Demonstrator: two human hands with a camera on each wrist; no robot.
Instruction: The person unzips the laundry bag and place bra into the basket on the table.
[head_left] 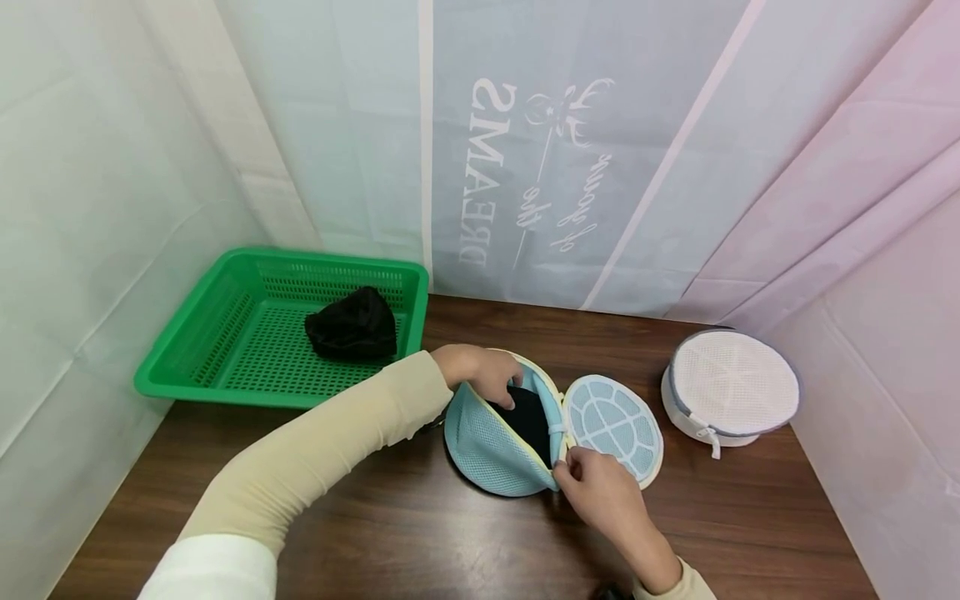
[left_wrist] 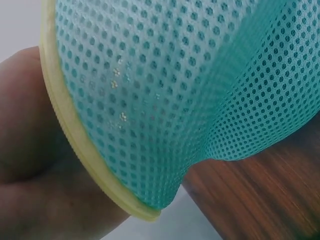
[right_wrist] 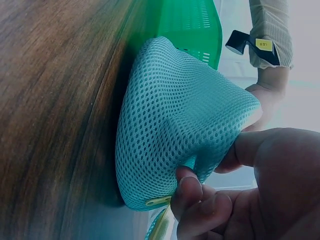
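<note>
A light blue mesh laundry bag (head_left: 487, 446) with yellow trim stands on the table, its round lid (head_left: 611, 421) folded out to the right. Inside its mouth lies a black cloth (head_left: 528, 421). My left hand (head_left: 483, 375) reaches over the far left rim into the mouth, thumb and finger apart beside the cloth. In the left wrist view the mesh wall (left_wrist: 150, 90) partly covers that hand. With thumb and fingers, my right hand (head_left: 603, 492) pinches the bag's near right rim beside the lid. A yellow zipper pull (right_wrist: 159, 201) hangs close by those fingers.
To the left stands a green plastic basket (head_left: 168, 367) with a black bundled item (head_left: 352, 325) inside. A white round mesh bag (head_left: 735, 383) with grey trim sits at the right by the wall. Light curtains (head_left: 360, 125) border the brown wooden table (head_left: 420, 533).
</note>
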